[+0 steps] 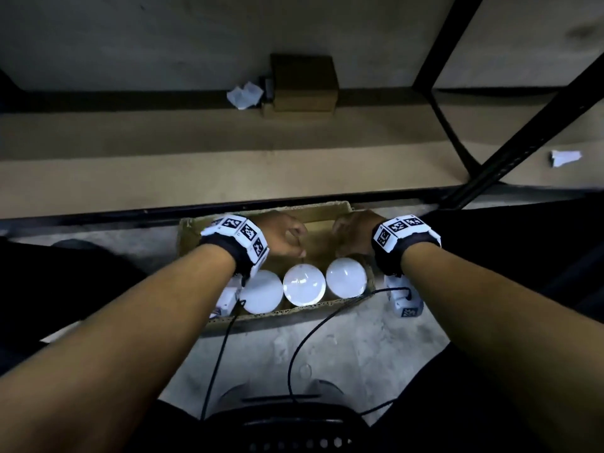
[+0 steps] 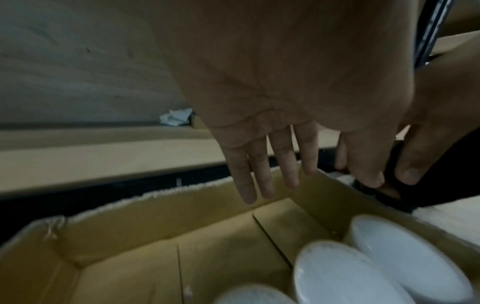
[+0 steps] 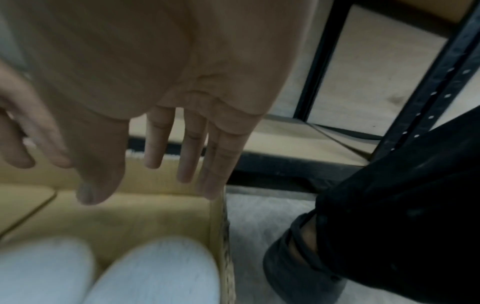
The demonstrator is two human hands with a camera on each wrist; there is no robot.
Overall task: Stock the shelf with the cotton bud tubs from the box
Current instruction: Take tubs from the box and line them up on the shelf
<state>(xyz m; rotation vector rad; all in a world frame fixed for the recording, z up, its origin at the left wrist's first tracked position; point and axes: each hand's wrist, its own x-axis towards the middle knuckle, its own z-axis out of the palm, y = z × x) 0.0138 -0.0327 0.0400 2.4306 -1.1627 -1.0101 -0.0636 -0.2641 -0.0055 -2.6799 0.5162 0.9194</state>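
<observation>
On the floor below the shelf [image 1: 228, 178]: open cardboard box [image 1: 196, 223], set against the black front rail.

Left side of box: left hand [image 1: 281, 233] over the empty far half, palm down. Fingers [image 2: 259, 174] straight and slightly spread in the left wrist view, tips near the far wall of the box, holding nothing. Marker band on the wrist, black cable trailing back from it.

Near half of box: three white tubs in a row, lids up. Left tub [image 1: 261, 291] partly under the left wrist; middle tub [image 1: 304, 286] fully visible; right tub [image 1: 346, 277] just below the right hand. Tubs touching or nearly so; contact not certain. None gripped.

Right side of box: right hand [image 1: 354, 235] over the far right corner, palm down. Fingers [image 3: 189, 152] extended and apart in the right wrist view, little finger close to the right wall; contact there cannot be told. Nothing held. Hands near each other, not touching.

Shelf board above: brown, no tubs seen on it. Small cardboard carton [image 1: 304, 83] at the back against the wall, crumpled white paper [image 1: 244, 94] just left of it. Folded white scrap [image 1: 565, 157] farther right, beyond the black upright [image 1: 523, 132].

Right of box: dark trouser leg [image 3: 402, 195] on pale floor.
</observation>
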